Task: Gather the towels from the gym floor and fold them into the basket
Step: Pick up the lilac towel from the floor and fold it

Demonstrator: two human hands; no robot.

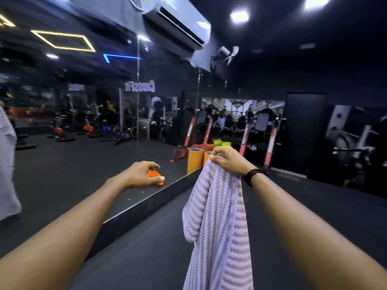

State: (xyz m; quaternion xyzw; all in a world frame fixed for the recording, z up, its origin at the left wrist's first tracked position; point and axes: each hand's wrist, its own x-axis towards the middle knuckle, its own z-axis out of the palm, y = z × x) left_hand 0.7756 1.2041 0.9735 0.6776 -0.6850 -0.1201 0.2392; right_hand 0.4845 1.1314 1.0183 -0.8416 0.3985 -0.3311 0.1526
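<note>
lilac and white, the towel hangs full length from the right hand, whose fingers are curled and pinching its top edge up at chest height, with a dark band on that wrist. the weave looks ribbed, in wavy crosswise stripes, soft and thick, folding on itself in loose vertical pleats; its lower end runs out of the bottom of the view.

the left hand reaches out empty, fingers loosely bent and apart, gripping nothing. the orange spot beside it seems to be a reflection in the wall mirror, though i cannot tell for sure.

risks, as i judge them: the pinch is only at one edge, so the heavy cloth could slide free, or its hidden tail could drag on the dark rubbery floor and get stepped on. the raised ledge under the mirror is hard-edged and close. no basket shows, so folding one-handed in the air would likely come out lopsided.
</note>
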